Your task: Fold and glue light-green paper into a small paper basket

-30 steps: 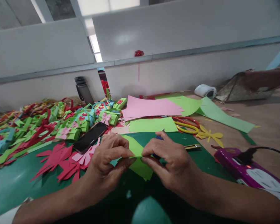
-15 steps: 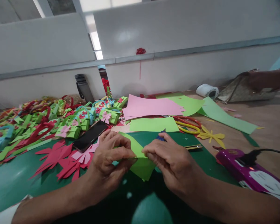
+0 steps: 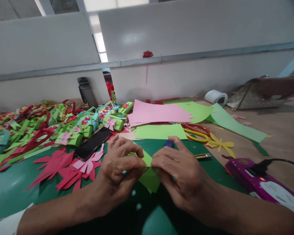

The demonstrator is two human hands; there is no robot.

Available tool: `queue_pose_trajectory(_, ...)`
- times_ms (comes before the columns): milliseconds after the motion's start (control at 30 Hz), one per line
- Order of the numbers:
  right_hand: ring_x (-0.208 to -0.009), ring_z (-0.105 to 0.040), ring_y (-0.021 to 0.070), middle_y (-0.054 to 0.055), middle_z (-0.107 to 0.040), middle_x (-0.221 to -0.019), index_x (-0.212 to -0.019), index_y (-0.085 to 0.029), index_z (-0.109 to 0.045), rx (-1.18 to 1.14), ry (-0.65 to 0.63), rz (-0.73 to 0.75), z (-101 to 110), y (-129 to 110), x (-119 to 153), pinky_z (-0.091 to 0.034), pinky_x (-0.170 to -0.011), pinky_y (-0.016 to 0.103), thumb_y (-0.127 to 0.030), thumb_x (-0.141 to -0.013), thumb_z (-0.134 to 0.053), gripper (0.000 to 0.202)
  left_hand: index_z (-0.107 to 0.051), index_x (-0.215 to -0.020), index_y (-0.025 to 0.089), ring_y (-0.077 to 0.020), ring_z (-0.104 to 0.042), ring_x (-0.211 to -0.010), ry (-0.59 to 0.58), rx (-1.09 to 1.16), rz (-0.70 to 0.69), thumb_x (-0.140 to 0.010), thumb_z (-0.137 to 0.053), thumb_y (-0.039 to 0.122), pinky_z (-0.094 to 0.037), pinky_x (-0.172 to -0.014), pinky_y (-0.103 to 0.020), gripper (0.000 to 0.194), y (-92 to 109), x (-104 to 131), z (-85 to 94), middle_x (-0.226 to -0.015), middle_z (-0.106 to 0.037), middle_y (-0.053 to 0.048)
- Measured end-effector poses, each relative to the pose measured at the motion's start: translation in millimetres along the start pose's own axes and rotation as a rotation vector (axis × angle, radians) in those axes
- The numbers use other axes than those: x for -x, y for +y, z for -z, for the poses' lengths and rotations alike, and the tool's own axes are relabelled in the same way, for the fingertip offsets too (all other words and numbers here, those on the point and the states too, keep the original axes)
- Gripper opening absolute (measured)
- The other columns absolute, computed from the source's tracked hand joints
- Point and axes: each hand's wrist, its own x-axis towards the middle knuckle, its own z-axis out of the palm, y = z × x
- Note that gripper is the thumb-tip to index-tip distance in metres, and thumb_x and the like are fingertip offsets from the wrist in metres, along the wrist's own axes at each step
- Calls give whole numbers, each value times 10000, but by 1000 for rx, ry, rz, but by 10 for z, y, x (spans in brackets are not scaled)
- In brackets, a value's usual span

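Note:
A piece of bright green paper (image 3: pixel 149 182) is held above the dark green mat (image 3: pixel 12 192), with a crease across its middle. My left hand (image 3: pixel 120 169) pinches it from the left between thumb and index finger. From the right, my right hand (image 3: pixel 178 173) pinches the same paper, its fingertips almost touching the left ones. Behind the right hand's fingers, a dark blue object (image 3: pixel 169 143) shows in part. Red paper cutouts (image 3: pixel 56 164) and a pink cutout (image 3: pixel 89 163) lie left of my left hand.
A phone (image 3: pixel 93 143) lies beside piled small paper bags (image 3: pixel 72 135). Pink sheets (image 3: pixel 159 112), yellow-handled scissors (image 3: pixel 197 135), a cutter (image 3: pixel 203 156) and a yellow cutout (image 3: pixel 220 144) lie beyond the hands. At right are a purple power strip (image 3: pixel 250 178) and handbag (image 3: pixel 257 93).
Both hands have drawn slightly closer together at the crease, and the paper's visible part between them is narrower. The view has shifted a little.

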Motion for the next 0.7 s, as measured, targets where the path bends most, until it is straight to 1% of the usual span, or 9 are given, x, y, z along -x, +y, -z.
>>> queue_pose_trajectory(167,-692,-549,148,16,-617,-742,-790,-158,-570,-21,-23,-19,15,25,1,-193,-993,494,-25,-767,-444,184,-634,-726,208,-165,-506,-799,-25,2,11,-819,-499,91,-285,-928,-443,202,-34,4,15,-820,-586,-8)
queue_pose_trajectory(267,-683,-545,138,6,-609,-736,-794,-165,-554,-32,-25,-57,33,34,2,-194,-991,474,-18,-780,-429,193,-634,-739,209,-163,-511,-820,-4,23,22,-817,-512,82,-266,-940,-442,192,-48,5,23,-840,-589,-5)
queue_pose_trajectory(367,-694,-552,128,-2,-620,-752,-849,-167,-547,-45,17,-79,42,31,-6,-219,-969,428,-13,-811,-415,206,-633,-755,207,-156,-519,-809,32,30,16,-816,-525,77,-273,-928,-425,180,-55,0,25,-850,-599,0)
queue_pose_trajectory(467,-733,-568,128,-6,-642,-799,-905,-176,-549,-54,47,-69,24,18,-18,-225,-954,403,-58,-837,-457,165,-643,-751,207,-157,-531,-801,40,25,7,-815,-539,90,-273,-920,-415,169,-49,-10,20,-832,-606,3)
queue_pose_trajectory(533,-717,-563,130,-8,-635,-772,-859,-177,-561,-46,45,-57,2,13,-23,-234,-945,405,-83,-838,-477,128,-645,-749,206,-159,-538,-799,37,20,3,-818,-540,98,-277,-915,-412,166,-38,-14,13,-829,-612,1)
queue_pose_trajectory(600,-679,-546,128,-8,-617,-723,-787,-173,-563,-30,33,-48,-16,13,-23,-244,-941,416,-79,-837,-463,147,-647,-760,210,-160,-542,-805,29,7,1,-824,-528,94,-284,-913,-415,178,-25,-10,-1,-845,-620,-4)
queue_pose_trajectory(700,-652,-527,136,5,-604,-694,-768,-164,-575,6,3,-21,-20,21,-15,-241,-950,450,-60,-808,-443,173,-648,-786,227,-165,-539,-835,23,-58,-6,-823,-530,96,-250,-961,-444,180,-8,6,-34,-869,-639,-3)
